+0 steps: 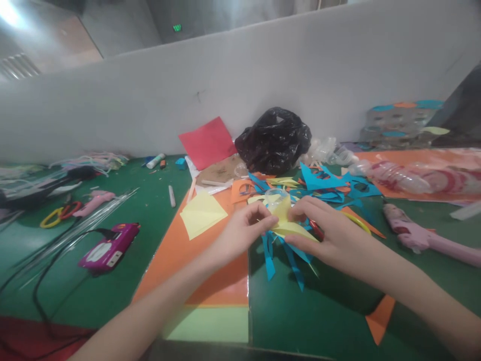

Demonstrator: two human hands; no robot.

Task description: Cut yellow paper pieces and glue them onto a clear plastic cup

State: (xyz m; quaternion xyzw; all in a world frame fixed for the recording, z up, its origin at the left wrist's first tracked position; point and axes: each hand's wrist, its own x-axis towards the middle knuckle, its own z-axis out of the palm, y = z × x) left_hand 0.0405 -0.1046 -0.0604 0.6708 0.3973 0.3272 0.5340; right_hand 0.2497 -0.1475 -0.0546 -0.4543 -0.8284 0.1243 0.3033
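A folded piece of yellow paper (287,224) is held between my two hands above a heap of cut scraps. My left hand (255,223) pinches its left edge with thumb and forefinger. On the other side, my right hand (319,223) has its fingers closed on the paper's right part. Blue paper strips (291,260) stick out below the hands. Several yellow paper squares (203,214) lie stacked to the left, on an orange sheet (214,271). Behind my right hand, scissors with red and yellow handles (356,220) are partly hidden.
A black plastic bag (276,140) and a red sheet (207,143) stand by the white partition (188,95). Pink glue guns lie left (95,200) and right (424,235). A purple power strip (110,246) with a black cable sits at left. Plastic bottles (402,175) lie at right.
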